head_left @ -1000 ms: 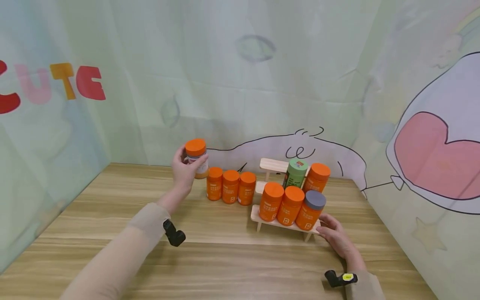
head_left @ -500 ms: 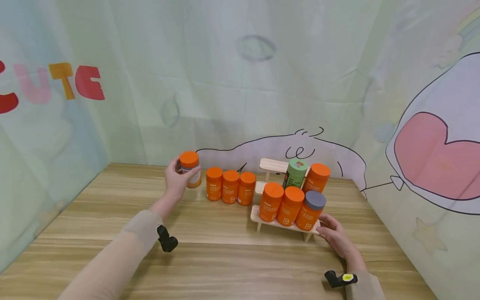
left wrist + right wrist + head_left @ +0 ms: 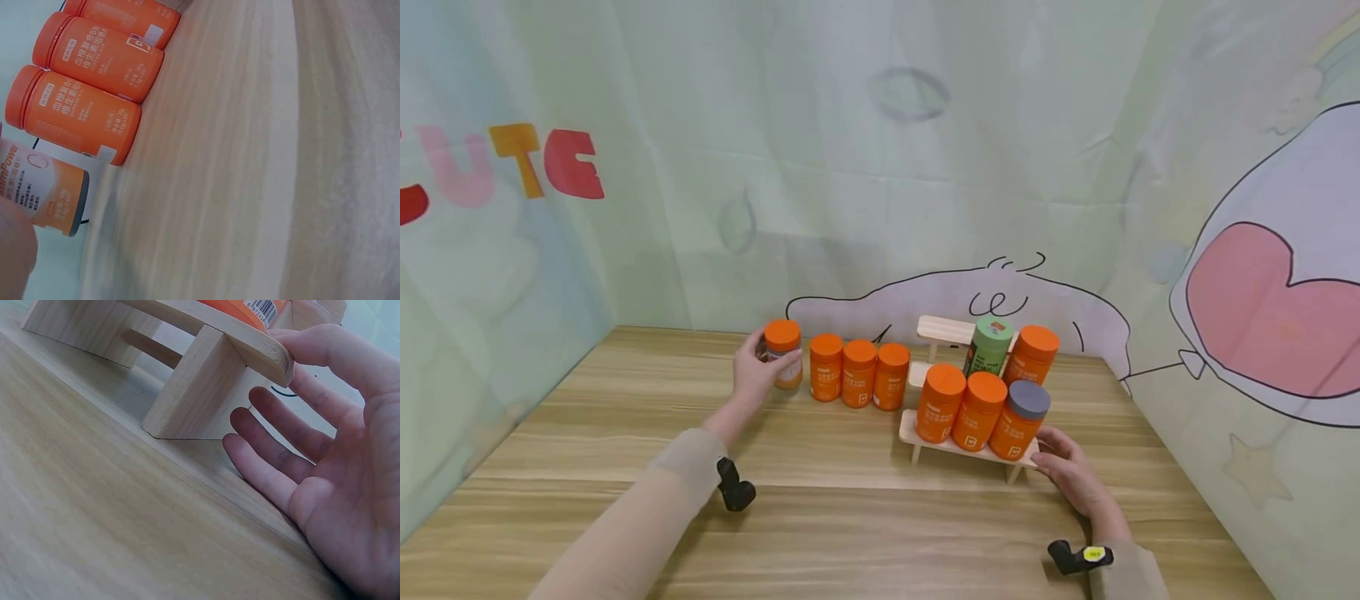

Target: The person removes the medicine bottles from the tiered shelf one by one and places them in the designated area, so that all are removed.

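At the left end of a row of orange jars (image 3: 858, 375), my left hand (image 3: 752, 372) grips an orange-lidded jar (image 3: 789, 379) with a white-and-orange label. The left wrist view shows this jar (image 3: 53, 187) partly, its dark base just off the nearest jar in the row. My right hand (image 3: 1072, 472) pinches the right end of a wooden tiered rack's (image 3: 910, 427) lowest shelf. Seen from the right wrist, the thumb lies on the shelf end, the index finger passes behind it, and the other fingers of the hand (image 3: 337, 462) are loosely bent.
Orange jars, one with a grey-blue lid (image 3: 1029, 400), stand on the lowest shelf. Higher on the rack are a green jar (image 3: 988, 350) and another orange jar (image 3: 1032, 357). A printed curtain (image 3: 700, 167) hangs behind the wooden table (image 3: 850, 533).
My left hand has lowered the orange-lidded jar from above the table to beside the row, swinging slightly left and back right. My right hand stays at the rack.
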Demonstrator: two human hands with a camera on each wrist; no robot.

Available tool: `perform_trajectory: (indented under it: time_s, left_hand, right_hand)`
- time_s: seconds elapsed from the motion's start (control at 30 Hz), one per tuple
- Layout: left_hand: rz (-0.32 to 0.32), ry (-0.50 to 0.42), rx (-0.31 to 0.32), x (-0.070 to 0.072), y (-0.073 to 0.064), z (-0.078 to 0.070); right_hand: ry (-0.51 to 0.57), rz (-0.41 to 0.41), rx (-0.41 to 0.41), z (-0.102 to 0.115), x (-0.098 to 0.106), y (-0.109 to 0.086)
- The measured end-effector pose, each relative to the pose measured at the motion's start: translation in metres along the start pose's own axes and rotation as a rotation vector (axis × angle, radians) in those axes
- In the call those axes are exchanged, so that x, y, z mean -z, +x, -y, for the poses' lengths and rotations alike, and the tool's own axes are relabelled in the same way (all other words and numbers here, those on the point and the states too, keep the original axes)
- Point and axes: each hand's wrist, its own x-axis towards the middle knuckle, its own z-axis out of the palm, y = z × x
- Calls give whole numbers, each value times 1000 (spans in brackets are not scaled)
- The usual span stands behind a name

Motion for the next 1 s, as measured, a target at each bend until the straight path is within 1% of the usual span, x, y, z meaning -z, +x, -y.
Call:
perform_trajectory:
  time_s: [0.07, 0.2, 0.4, 0.6, 0.77, 1.0]
  left_hand:
    - [14, 7, 5, -1, -1, 1]
    - [40, -1, 34, -2, -2, 4]
    - [41, 2, 41, -4, -2, 7]
    - [56, -31, 55, -5, -3, 10]
    - [65, -36, 74, -5, -4, 12]
    - [60, -44, 99, -6, -3, 16]
  right_hand:
    - [0, -3, -4, 0, 0, 0]
    - [-5, -15, -18, 0, 0, 0]
    - [-8, -26, -31, 1, 0, 0]
    - [22, 0, -6, 3, 0, 1]
    - [32, 9, 4, 2, 0, 1]
    - [25, -14, -22, 2, -1, 1]
